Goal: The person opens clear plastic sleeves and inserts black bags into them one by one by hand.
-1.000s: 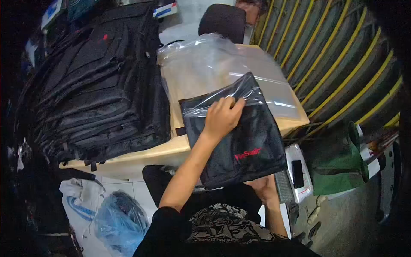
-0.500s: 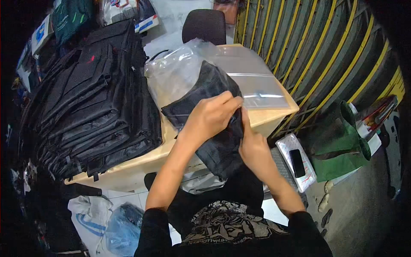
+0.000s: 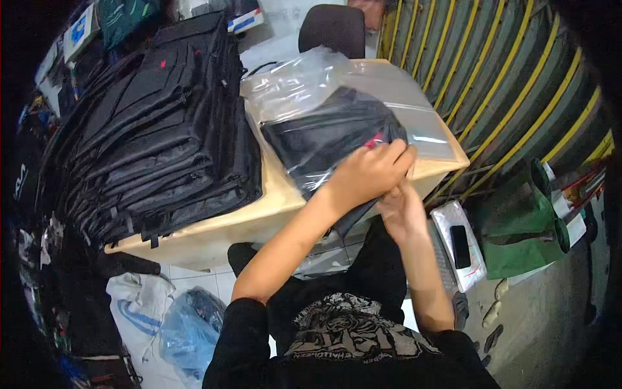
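- Beyond our left hand (image 3: 374,170) and right hand (image 3: 403,211) stands the desk (image 3: 275,189); the black bag (image 3: 317,137) overhangs its near edge, so loosening our hold could let it slide down.
- That bag lies mostly beyond and left of our hands, its right side beside them.
- Clear plastic (image 3: 295,81) covers at least part of it; a hard, uneven pull could tear it.
- Our hands meet, touching; we cannot tell what they clamp.
- The red marking (image 3: 374,140) shows just beyond our left hand.
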Tool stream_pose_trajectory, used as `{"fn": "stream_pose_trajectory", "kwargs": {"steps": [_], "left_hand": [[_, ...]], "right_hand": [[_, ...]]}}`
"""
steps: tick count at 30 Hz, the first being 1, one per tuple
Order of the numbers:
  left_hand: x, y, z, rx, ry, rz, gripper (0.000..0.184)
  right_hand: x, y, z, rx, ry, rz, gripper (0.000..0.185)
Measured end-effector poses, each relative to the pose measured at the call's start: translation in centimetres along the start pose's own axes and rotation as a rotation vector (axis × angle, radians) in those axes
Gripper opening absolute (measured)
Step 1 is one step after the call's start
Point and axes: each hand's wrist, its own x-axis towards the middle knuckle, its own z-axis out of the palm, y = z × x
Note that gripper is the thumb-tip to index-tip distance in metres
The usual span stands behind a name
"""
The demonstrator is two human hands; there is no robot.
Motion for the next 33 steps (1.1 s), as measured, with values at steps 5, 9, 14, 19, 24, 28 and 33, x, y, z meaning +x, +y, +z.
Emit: {"fn": "stream_pose_trajectory", "kwargs": {"steps": [5, 9, 14, 19, 24, 28, 33], "left_hand": [[-0.3, 0.4, 0.3, -0.033, 0.060, 0.064, 0.028], [-1.1, -0.5, -0.8, 0.098, -0.097, -0.116, 0.043], [-3.8, -1.2, -2.8, -0.079, -0.279, -0.428, 0.056], [-6.9, -2.6, -1.5, -0.070, -0.310, -0.508, 0.020], [-7.9, -3.6, -2.0, -0.661, 0.072, -0.794, 0.017], [-7.3, -2.0, -3.5, -0.729, -0.077, -0.908, 0.018], [-5.7, 0.9, -3.1, -0.382, 0.053, -0.507, 0.016]], "right_hand": [[-0.9, 3.2, 0.4, -0.165, 0.007, -0.014, 0.064], [-0.7, -0.2, 2.3, -0.107, -0.057, -0.229, 0.077], [-0.7, -0.9, 2.6, -0.155, 0.041, -0.190, 0.065], [-0.4, 0.1, 1.6, -0.115, 0.117, -0.156, 0.039], [-0.3, -0.6, 0.2, -0.021, 0.072, -0.170, 0.031], [0.1, -0.3, 0.7, 0.160, 0.174, -0.007, 0.032], [0.6, 1.8, 2.4, 0.250, 0.149, -0.069, 0.032]]}}
